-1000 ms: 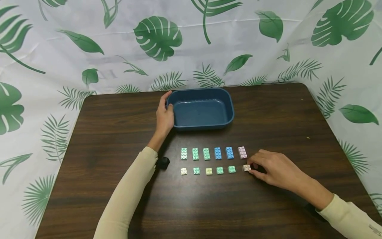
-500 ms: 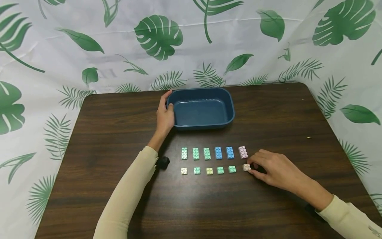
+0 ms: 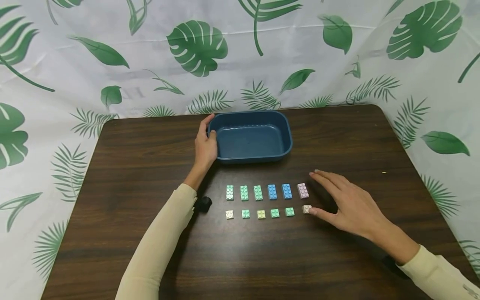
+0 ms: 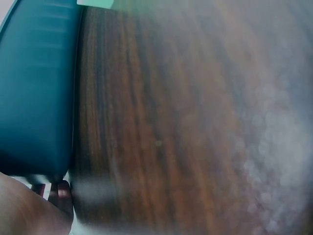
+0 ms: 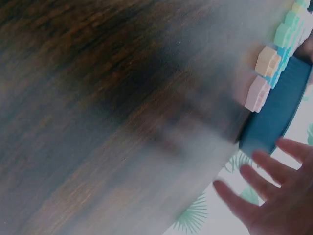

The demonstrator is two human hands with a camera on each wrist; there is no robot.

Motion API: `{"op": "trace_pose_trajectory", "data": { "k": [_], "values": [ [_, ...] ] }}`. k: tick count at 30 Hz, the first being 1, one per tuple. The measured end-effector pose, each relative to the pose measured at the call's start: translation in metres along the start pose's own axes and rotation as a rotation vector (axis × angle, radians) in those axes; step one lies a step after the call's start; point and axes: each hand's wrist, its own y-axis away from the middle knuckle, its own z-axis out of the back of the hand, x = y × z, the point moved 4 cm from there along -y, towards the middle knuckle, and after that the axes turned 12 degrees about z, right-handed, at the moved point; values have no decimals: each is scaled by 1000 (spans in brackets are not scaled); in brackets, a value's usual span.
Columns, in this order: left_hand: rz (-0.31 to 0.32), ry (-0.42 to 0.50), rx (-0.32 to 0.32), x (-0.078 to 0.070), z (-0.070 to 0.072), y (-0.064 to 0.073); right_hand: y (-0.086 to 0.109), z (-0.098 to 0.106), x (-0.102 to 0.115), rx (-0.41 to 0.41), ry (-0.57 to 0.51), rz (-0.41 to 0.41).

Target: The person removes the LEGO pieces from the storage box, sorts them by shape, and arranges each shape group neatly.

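My left hand (image 3: 205, 146) grips the left end of a dark blue rectangular bin (image 3: 255, 159) at the table's back, thumb over the rim. In the left wrist view the bin's side wall (image 4: 36, 93) fills the left. My right hand (image 3: 354, 204) is spread with fingers extended and holds nothing. Its thumb tip is right at a small peach brick (image 3: 306, 209), the right end of the front row. Above that brick lies a longer pink brick (image 3: 303, 191); the other fingertips are to its upper right. In the right wrist view these fingers (image 5: 259, 183) are parted.
Left of the pink brick, the back row has two blue bricks (image 3: 286, 191) and three green bricks (image 3: 258, 193). The front row holds small green bricks (image 3: 275, 213), a yellow brick (image 3: 261, 214) and a cream brick (image 3: 229, 214). A leaf-print cloth (image 3: 150, 54) hangs behind the table.
My right hand has let go of the small peach brick and spread its fingers, the fingertips moving up toward the back. My left hand stays on the bin.
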Motion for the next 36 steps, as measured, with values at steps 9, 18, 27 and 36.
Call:
{"op": "trace_pose_trajectory", "data": {
  "k": [9,18,27,36],
  "values": [
    [-7,13,9,0,-2,-3,-2,-5,0,8,-8,34],
    [29,45,49,5,-1,-13,-10,-3,-3,-50,22,15],
    [-11,24,118,8,10,-17,-24,-1,-4,-38,-12,-40],
    [-104,-12,106,0,38,-18,-37,7,-14,-28,-52,-48]
  ]
}}
